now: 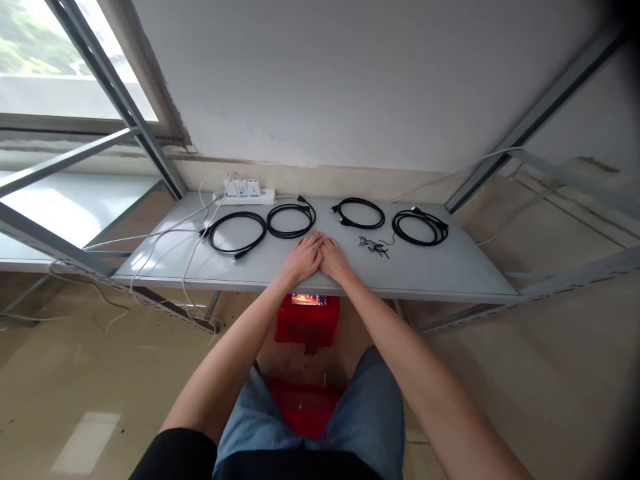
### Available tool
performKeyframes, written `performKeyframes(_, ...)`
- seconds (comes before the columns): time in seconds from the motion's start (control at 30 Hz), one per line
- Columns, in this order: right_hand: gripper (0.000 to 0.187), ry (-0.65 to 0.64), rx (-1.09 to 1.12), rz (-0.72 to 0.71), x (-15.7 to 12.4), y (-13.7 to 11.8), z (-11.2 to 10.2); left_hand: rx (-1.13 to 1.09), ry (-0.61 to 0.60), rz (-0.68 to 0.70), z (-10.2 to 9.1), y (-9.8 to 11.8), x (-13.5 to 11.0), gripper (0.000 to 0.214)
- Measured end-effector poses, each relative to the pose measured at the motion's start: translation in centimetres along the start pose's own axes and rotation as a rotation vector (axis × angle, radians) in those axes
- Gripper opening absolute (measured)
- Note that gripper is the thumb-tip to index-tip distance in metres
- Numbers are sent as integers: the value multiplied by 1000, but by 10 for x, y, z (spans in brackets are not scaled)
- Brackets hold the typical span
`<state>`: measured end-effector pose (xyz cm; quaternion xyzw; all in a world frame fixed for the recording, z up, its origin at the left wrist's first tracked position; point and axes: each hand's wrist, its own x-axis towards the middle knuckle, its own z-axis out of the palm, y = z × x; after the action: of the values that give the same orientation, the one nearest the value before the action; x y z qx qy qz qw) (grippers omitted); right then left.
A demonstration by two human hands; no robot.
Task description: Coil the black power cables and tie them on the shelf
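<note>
My left hand and my right hand lie flat side by side on the grey shelf, fingers stretched out, touching each other, holding nothing. Beyond them several coiled black cables lie in a row: one coil at the left, a second coil just past my left fingertips, a third coil to the right, and a fourth coil farther right. A small heap of black twist ties lies right of my right hand.
A white power strip with white cords sits at the shelf's back left by the wall. Red stools or crates stand under the shelf by my knees. Metal frame struts run up on both sides; a window is at upper left.
</note>
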<state>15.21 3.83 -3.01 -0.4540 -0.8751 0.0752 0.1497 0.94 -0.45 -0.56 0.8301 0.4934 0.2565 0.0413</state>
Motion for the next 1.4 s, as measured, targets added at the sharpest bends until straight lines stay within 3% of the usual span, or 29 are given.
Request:
performKeyframes(0.6, 58, -6, -52, 5, -5, -5, -8, -79, 63, 10, -8, 2, -4, 46)
performKeyframes(0.73, 57, -20, -41, -2, -7, -2, -12, -76, 32, 39, -11, 2, -7, 49)
performKeyframes(0.9, 53, -18, -34, 9, -13, -3, -15, 72, -105, 122, -25, -14, -5, 58)
performKeyframes(1.0, 51, 54, -30, -20, -24, 0, -24, 189, -107, 71, -35, -34, -4, 55)
performKeyframes(1.1, 53, 201, -32, 4, -41, 13, -41, 247, -54, -38, -37, -57, -7, 60)
performKeyframes(1.2, 51, 350, -57, 178, -61, 43, -63, 241, -29, -124, -29, -73, -8, 52)
performKeyframes(1.3, 49, 483, -47, 344, -80, 80, -79, 209, -31, -225, -14, -74, -4, 36)
performKeyframes(1.4, 50, 540, -22, 484, -97, 113, -85, 184, -17, -206, 1, -60, 3, 25)
